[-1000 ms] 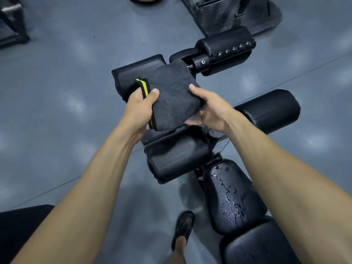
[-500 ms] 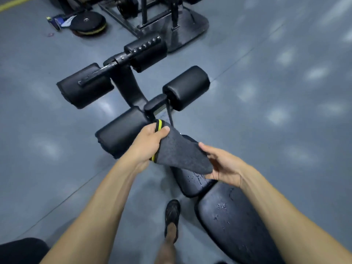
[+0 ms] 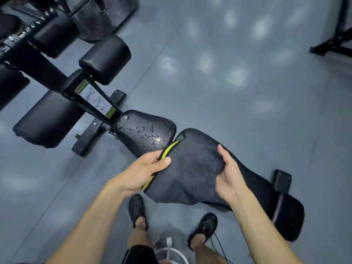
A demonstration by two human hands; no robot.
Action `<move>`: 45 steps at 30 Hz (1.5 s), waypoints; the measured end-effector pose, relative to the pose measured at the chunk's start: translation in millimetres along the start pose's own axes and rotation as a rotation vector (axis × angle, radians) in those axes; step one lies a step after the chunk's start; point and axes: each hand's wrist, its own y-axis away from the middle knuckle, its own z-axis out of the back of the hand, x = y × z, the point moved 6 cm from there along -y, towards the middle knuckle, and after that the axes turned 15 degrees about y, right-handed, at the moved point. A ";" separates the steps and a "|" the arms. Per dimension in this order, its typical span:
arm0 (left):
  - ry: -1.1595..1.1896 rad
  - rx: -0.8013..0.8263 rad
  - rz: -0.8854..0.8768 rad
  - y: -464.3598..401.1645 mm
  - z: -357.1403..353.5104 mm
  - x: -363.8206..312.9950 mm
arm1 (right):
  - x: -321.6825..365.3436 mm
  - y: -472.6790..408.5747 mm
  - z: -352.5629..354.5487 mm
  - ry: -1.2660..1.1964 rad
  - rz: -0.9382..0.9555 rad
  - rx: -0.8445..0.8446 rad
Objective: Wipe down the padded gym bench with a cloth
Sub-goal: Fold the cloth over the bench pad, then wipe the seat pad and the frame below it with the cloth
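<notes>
Many droplets (image 3: pixel 144 133) on black bench (image 3: pixel 133 136)

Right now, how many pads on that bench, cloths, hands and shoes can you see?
Roller pads: 4, counting those cut off at the left edge, e.g.
Flat bench pads: 2, the wet seat pad and the long back pad
Cloths: 1, dark grey cloth with yellow edging
Hands: 2, left hand, right hand
Shoes: 2, e.g.
Total: 11
</notes>
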 end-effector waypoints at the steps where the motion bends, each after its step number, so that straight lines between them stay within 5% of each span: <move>1: 0.006 -0.001 0.034 -4.9 7.9 12.1 | -3.7 -4.1 3.2 0.013 -0.004 -0.012; 6: 0.183 0.095 0.169 -23.6 78.3 58.5 | -20.8 -52.2 -3.9 0.193 0.020 -0.056; 11: 0.279 -0.048 0.279 -73.4 157.7 100.1 | -44.6 -128.1 -39.1 0.440 0.072 0.097; 17: 0.195 -0.219 0.009 -128.9 239.6 126.1 | -106.9 -221.1 -40.0 1.046 0.007 0.110; 24: -0.005 -0.232 -0.277 -161.0 317.6 130.5 | -121.9 -294.3 -47.2 0.859 0.491 0.021; 28: -0.073 -0.138 -0.506 -178.3 344.5 111.3 | -115.0 -314.4 -69.2 1.067 0.876 0.063; 32: -0.221 -0.118 -0.662 -195.6 363.0 102.3 | -117.3 -348.6 -78.7 1.403 1.059 -0.001; 38: -0.429 -0.168 -0.887 -202.7 373.6 99.5 | -106.9 -373.4 -89.5 1.659 1.212 -0.231; 45: -0.591 -0.257 -1.064 -183.4 371.0 109.6 | -107.5 -361.2 -79.7 1.672 1.231 -0.191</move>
